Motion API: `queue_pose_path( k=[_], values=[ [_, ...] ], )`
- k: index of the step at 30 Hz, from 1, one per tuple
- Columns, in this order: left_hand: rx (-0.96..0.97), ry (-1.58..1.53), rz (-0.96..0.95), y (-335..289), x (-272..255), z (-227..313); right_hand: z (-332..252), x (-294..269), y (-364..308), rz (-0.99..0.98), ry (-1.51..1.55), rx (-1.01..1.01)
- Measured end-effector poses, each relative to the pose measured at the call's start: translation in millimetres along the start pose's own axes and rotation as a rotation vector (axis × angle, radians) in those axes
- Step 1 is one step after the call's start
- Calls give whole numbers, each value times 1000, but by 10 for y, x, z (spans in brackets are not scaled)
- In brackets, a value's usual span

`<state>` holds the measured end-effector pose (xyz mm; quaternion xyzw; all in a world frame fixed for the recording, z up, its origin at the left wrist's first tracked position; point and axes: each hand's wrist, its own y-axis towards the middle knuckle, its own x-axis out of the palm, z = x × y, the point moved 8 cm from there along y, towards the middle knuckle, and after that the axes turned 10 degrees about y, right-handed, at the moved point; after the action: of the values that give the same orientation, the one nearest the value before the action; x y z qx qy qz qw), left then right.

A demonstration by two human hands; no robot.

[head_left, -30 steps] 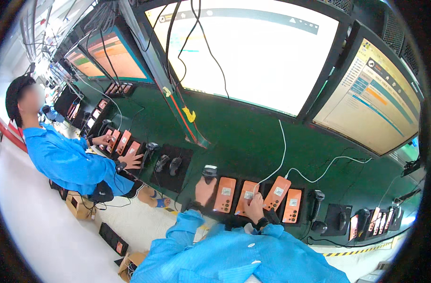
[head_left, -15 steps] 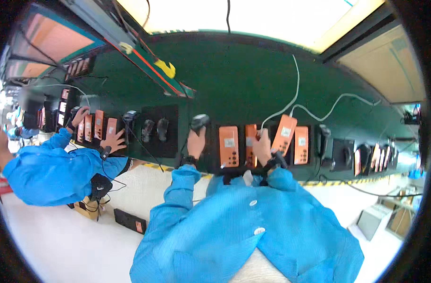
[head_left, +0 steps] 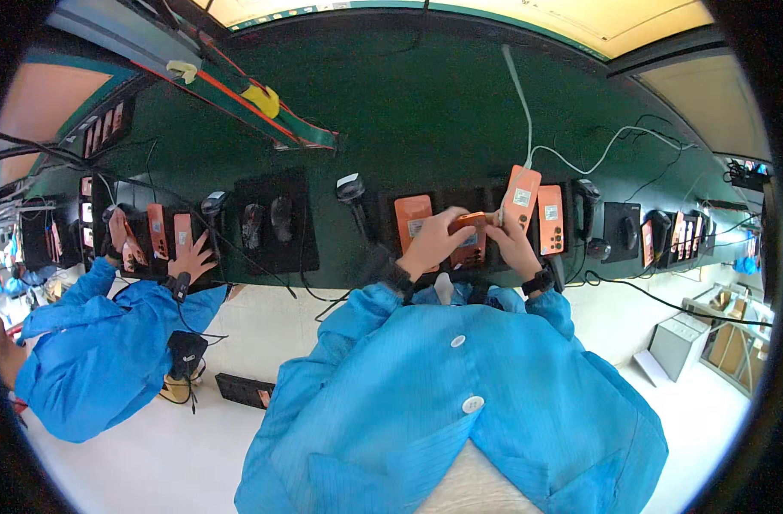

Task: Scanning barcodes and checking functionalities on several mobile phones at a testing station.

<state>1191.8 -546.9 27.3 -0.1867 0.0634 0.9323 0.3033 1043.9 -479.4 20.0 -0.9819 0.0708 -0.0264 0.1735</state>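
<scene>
Having let go of the black handheld scanner (head_left: 351,190), the left hand (head_left: 436,240) is now across at the held orange phone (head_left: 470,242), beside the right hand (head_left: 513,246). Scanner and hand are well apart; the scanner lies free on the bench (head_left: 391,103). Both hands thus work at one phone, which looks tilted up near the bench's front edge, between its neighbours.

Thumb and fingers of the left hand are bent and mostly closed on the phone's upper end. Half curled, the right hand is at its right side; whether it grips the phone or a cable end, I cannot tell.

Left of the held phone lies another orange phone (head_left: 411,214); to the right are a slanted orange phone (head_left: 520,201), with a white cable (head_left: 522,103) running toward its top end, and an upright orange phone (head_left: 551,227). White labels (head_left: 550,212) sit on the backs, with marks too small to read. Along the bench's back edge, the monitor (head_left: 528,19) shows a pale screen with no legible writing.
</scene>
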Motion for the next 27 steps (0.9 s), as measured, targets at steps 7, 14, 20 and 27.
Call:
queue_pose_path(
  k=[7, 14, 20, 27],
  values=[
    [-149, -63, -164, 46, 159, -58, -691, 124, 63, -49, -159, -254],
    [-159, -100, -224, -9, 230, -7, -535, 165, 121, -74, -209, -113],
    [-133, -91, -186, -7, 261, -3, -484, 73, 132, -25, -137, -66],
    [-88, -45, -189, 49, 328, 101, -618, 63, 49, -34, -396, -210]
  ],
)
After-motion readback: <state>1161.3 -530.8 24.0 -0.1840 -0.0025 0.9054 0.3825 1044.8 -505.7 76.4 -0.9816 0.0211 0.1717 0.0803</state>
